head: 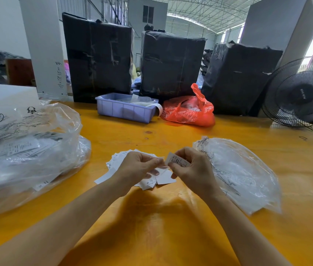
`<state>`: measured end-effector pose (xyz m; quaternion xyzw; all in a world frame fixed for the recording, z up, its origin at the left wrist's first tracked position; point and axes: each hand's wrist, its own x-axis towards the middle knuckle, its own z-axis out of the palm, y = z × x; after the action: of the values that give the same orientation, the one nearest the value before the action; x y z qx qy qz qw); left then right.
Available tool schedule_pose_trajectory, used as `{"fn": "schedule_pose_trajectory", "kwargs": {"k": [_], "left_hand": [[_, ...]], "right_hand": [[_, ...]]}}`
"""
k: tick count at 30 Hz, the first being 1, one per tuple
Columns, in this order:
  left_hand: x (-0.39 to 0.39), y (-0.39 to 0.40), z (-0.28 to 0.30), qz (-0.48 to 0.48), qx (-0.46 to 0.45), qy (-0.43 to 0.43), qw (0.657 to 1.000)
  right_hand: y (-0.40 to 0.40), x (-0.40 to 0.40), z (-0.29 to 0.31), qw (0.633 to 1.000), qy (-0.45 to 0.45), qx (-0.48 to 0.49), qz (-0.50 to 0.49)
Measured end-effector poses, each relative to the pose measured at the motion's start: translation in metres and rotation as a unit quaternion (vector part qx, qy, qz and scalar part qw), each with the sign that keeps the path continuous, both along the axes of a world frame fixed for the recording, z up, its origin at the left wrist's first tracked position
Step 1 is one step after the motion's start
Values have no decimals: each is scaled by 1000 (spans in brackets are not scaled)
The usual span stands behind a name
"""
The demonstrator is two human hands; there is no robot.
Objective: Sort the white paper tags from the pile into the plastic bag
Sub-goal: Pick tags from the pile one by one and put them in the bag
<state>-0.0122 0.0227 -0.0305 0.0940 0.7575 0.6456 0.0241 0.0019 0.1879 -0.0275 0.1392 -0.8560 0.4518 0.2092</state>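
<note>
Yellow table (171, 227). Far edge: three black-wrapped bales (98, 56) (172, 64) (238, 77) upright in a row. In front of them, lavender bin (125, 110) with a paper strip over its right rim, red bag (189, 110) just beside it. Black fan (301, 93) at right. White column (42, 45) rear left.

Pile of tags (152, 181): loose white paper slips, fanned and overlapping, flat on the orange counter (151, 227), partly hidden under the hands.
Held tag (176, 161): white slip with dark print, tilted upright above the pile, pinched in the right hand (194, 169).
Small clear bag (242, 175): flattened, printed, just right of the pile.
Large clear bag (27, 150): crumpled, left of the pile, tags inside.
</note>
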Motion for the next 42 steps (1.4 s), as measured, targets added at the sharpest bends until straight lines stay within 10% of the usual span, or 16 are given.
{"fn": "schedule_pose_trajectory", "kwargs": {"k": [17, 42], "left_hand": [[1, 1, -4, 7, 17, 19, 1000], [-2, 6, -3, 34, 177, -63, 982]], "right_hand": [[-1, 8, 8, 971, -206, -61, 101], [-23, 4, 7, 995, -53, -79, 14]]}}
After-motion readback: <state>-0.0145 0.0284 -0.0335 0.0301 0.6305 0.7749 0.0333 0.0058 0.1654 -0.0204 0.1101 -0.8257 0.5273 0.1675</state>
